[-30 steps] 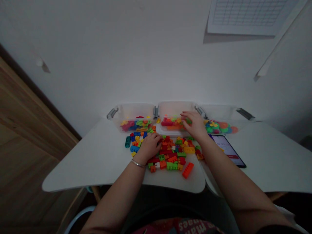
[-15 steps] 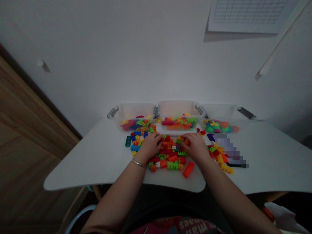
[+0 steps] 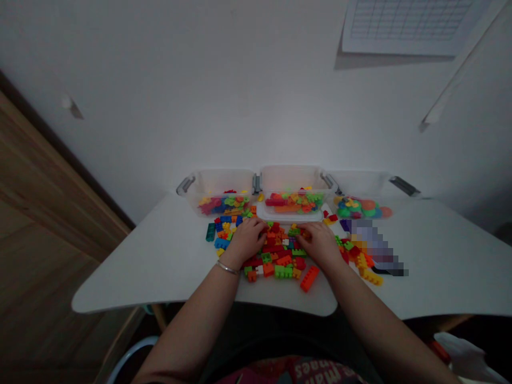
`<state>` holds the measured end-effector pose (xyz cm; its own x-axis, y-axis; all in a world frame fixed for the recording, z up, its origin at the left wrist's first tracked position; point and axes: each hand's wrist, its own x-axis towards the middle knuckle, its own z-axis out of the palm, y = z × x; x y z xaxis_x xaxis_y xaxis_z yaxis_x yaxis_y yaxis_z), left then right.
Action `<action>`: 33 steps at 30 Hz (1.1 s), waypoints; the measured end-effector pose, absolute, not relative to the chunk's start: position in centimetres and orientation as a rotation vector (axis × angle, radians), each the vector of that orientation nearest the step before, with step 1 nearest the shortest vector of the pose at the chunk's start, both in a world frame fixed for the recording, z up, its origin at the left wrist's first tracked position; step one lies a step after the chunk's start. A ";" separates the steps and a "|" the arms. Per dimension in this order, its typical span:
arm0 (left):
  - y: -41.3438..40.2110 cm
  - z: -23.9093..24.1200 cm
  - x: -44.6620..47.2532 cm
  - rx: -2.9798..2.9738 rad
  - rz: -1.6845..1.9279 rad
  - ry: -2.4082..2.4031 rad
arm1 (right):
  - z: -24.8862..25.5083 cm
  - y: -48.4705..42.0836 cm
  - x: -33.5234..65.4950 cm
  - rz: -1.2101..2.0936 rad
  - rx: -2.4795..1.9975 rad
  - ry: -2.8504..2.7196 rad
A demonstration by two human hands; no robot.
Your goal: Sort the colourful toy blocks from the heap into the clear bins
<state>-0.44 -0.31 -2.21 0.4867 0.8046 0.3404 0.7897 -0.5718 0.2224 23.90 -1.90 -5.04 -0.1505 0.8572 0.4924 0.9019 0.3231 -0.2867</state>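
Observation:
A pile of colourful toy building bricks (image 3: 276, 249) lies on the white table in front of me. At its left side my left hand (image 3: 248, 237) rests over the bricks, fingers curved and apart, the thumb toward the middle. My right hand (image 3: 319, 239) is over the right side of the pile, its thumb and forefinger apart with an orange-yellow brick showing between them; I see no firm grip on it. A green brick (image 3: 294, 231) lies by those fingertips. An orange brick (image 3: 309, 279) sits closer to me. The undersides of both hands are hidden.
Three clear plastic boxes stand along the wall: a left box (image 3: 224, 178), a middle box (image 3: 294, 176) and a right box (image 3: 362, 181), each with colourful pieces inside. A white lid (image 3: 272, 215) lies before the middle one. At right are yellow bricks (image 3: 372, 277) and a blurred-out item (image 3: 372, 242).
My right hand has shifted slightly to the right and toward me, and the bricks visible around its fingers differ. My left hand stays in place over the pile.

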 end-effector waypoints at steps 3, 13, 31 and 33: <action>-0.3 -2.1 -0.4 2.660 0.662 1.427 | -5.1 -1.8 24.0 -0.086 -1.489 -1.965; -0.3 -2.3 -0.5 2.678 0.645 1.434 | 0.9 0.5 25.8 -0.338 -1.249 -1.602; -0.2 -2.3 -0.5 2.671 0.655 1.419 | 2.4 5.2 26.5 -0.310 -1.596 -1.479; -0.3 -2.2 -0.5 2.669 0.653 1.418 | 2.4 5.2 26.6 -0.298 -1.584 -1.476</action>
<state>-0.46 -0.25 -2.24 0.4906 0.8017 0.3413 0.7807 -0.5784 0.2364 26.59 5.15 2.35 0.2514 0.6606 0.7074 0.8833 0.1422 -0.4467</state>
